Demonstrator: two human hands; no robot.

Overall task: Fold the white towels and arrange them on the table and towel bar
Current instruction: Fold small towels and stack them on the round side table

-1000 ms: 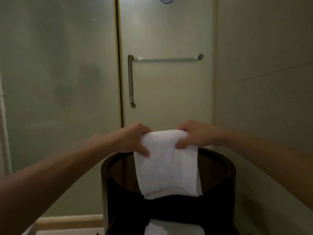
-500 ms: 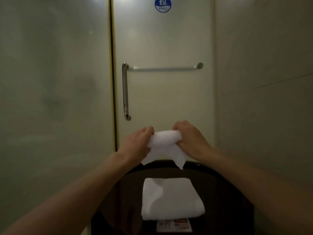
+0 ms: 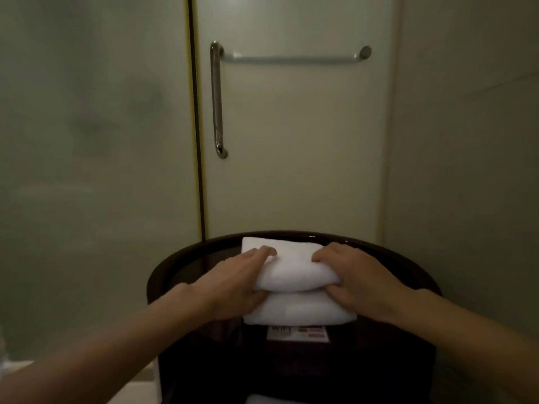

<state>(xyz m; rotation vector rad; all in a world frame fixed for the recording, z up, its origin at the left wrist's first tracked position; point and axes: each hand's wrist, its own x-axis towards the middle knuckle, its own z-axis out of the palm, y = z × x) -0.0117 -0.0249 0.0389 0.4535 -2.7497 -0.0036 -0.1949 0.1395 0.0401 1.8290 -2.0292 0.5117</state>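
Observation:
A folded white towel (image 3: 294,266) lies on top of a second folded white towel (image 3: 300,312) on the round dark table (image 3: 175,266). My left hand (image 3: 236,284) grips the upper towel's left end, fingers on top and thumb underneath. At the right end my right hand (image 3: 353,278) holds it the same way. The horizontal metal towel bar (image 3: 294,58) on the door above carries nothing.
A vertical door handle (image 3: 217,100) hangs left of the bar. A small WiFi card (image 3: 297,333) lies on the table in front of the towels. Something white (image 3: 277,399) shows on a lower shelf. Frosted glass stands to the left, a plain wall to the right.
The towel held up in the air between both hands has come down folded onto the towel on the table. Both hands lowered with it.

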